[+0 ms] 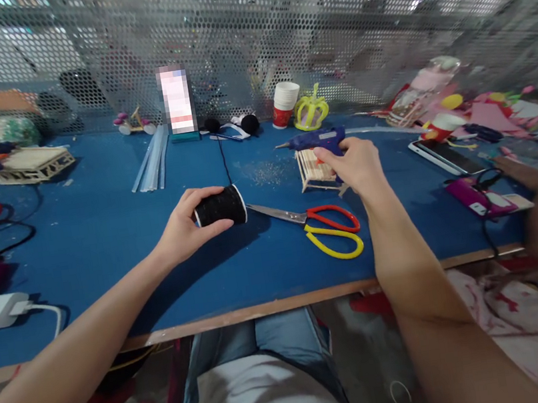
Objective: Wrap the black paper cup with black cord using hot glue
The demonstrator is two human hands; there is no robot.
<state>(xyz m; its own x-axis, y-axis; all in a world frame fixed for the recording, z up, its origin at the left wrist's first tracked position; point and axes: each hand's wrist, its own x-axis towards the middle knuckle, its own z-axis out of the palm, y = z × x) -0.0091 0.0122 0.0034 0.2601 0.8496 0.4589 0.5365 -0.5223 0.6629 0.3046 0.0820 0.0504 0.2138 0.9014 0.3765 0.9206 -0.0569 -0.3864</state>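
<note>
Head view, left hand (183, 231) gripping spool (220, 207), axis sideways

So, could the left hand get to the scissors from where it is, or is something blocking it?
Probably yes. The scissors lie flat on the table just right of the left hand, nothing between them. But that hand grips a black spool, so its fingers are occupied.

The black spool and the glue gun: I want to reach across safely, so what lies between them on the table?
In the head view, scissors with red and yellow handles lie on the blue table between the black spool in the left hand and the glue gun.
</note>
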